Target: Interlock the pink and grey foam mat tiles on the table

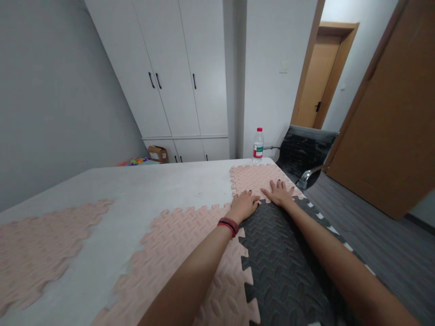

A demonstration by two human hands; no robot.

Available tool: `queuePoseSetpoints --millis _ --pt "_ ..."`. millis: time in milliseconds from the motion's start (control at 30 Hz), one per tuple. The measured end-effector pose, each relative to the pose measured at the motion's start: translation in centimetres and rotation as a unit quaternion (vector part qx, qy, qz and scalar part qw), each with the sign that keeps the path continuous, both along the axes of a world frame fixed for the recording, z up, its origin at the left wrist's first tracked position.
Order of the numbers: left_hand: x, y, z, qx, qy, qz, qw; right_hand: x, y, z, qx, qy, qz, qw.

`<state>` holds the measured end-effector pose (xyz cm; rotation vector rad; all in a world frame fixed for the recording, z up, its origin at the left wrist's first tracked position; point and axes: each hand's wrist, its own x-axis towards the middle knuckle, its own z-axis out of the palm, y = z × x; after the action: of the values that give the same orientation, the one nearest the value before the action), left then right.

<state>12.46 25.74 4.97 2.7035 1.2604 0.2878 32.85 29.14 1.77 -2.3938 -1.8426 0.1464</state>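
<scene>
My left hand [243, 206] lies palm down where a black foam mat tile [277, 253] meets two pink ones, its fingers stretched toward the far tile. Spread fingers of my right hand [279, 194] press on the far pink foam mat tile [253, 174], close to its seam with the black tile. A nearer pink foam mat tile [190, 240] runs along the black tile's left side, with toothed edges meeting. Under my hands, part of the seam is hidden. Neither hand grasps anything.
Another pink mat tile [44, 244] lies apart on the left of the white table [163, 185]. At the far edge stands a plastic bottle [258, 146] with a red cap. A black chair [304, 151] is beyond the right edge; a cardboard box [158, 154] sits behind the table.
</scene>
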Motion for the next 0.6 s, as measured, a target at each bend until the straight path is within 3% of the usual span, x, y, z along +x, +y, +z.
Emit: queuePoseSetpoints --millis 100,200,333,433,500,600 --pt "-0.4 -0.5 0.0 -0.015 -0.007 -0.004 1.0 0.0 -0.1 0.0 -0.005 -0.002 -0.004 1.0" --pt "-1.7 -1.6 1.0 -0.036 -0.008 -0.015 0.999 0.0 -0.3 0.1 -0.002 0.001 -0.002 1.0" --pt "-6.3 -5.1 3.4 -0.036 -0.028 -0.005 0.999 0.1 -0.5 0.1 0.014 0.011 0.002 1.0" --pt "-12.8 -7.8 5.1 -0.028 -0.033 0.059 0.997 0.1 -0.5 0.0 0.019 0.011 0.004 1.0" --pt "-18.8 -9.1 5.7 -0.015 -0.03 0.164 0.986 0.2 -0.5 -0.1 0.02 0.007 0.006 1.0" --pt "-28.8 -11.0 5.9 0.004 -0.014 0.33 0.944 0.3 -0.3 -0.4 0.023 0.001 0.005 1.0"
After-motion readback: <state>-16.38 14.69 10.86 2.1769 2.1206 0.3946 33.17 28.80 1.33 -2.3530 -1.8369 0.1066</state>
